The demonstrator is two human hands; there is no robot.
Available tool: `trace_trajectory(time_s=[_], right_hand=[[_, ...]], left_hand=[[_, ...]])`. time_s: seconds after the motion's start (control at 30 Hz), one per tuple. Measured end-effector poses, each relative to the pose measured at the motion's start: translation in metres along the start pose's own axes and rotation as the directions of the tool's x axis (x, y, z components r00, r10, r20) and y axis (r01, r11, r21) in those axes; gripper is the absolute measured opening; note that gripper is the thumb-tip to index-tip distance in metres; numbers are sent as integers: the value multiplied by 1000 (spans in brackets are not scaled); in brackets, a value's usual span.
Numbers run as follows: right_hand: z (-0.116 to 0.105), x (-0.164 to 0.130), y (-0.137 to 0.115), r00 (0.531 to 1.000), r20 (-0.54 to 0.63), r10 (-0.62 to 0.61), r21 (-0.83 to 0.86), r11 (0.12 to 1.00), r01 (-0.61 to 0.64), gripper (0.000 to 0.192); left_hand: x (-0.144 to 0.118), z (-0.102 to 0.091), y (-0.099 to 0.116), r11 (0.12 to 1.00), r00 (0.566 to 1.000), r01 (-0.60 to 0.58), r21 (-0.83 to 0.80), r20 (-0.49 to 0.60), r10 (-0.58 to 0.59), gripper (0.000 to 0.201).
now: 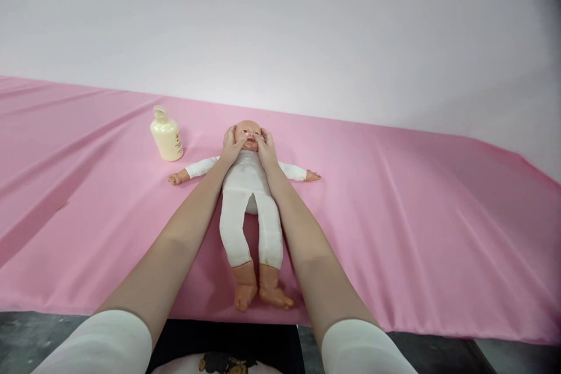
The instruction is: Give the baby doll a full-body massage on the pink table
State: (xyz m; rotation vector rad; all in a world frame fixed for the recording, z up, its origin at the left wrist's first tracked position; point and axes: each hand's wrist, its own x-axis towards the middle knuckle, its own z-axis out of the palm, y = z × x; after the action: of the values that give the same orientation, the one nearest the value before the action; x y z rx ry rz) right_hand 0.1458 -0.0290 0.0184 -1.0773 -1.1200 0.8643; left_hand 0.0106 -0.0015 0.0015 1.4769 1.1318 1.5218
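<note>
Lying beneath everything, a smooth pink cloth [394, 216] is covering the table, creased in long shallow folds toward your left, with a plain pale wall panel [280, 29] rising behind it. On this cloth a baby doll [248, 187] is resting on its back, feet toward you, arms spread sideways, dressed in a soft white knit suit, its head and feet showing as bare, glossy plastic. You are reaching along both sides of its body: your left hand [229, 149] is pressing against one side of the doll's head, and your right hand [265, 149] is pressing against the other, fingers spread and laid flat on the face rather than closed around it. Just beside the doll's outstretched arm, on your left, a rounded cream pump bottle [166, 135] is standing upright, not touching it.
</note>
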Motion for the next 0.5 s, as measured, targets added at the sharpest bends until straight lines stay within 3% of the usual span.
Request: trace_trajectory(time_s=[0.17, 0.37, 0.5], right_hand=[[0, 0, 0, 999, -36, -10, -7, 1000, 10, 54], [0, -5, -6, 999, 34, -15, -19, 1000, 16, 77], [1, -6, -8, 1000, 19, 5, -25, 1000, -4, 67]], left_hand=[[-2, 0, 0, 1000, 1000, -13, 24, 3, 13, 76], [-3, -1, 0, 1000, 1000, -9, 16, -17, 9, 73], [-1, 0, 0, 1000, 1000, -15, 14, -14, 15, 71]])
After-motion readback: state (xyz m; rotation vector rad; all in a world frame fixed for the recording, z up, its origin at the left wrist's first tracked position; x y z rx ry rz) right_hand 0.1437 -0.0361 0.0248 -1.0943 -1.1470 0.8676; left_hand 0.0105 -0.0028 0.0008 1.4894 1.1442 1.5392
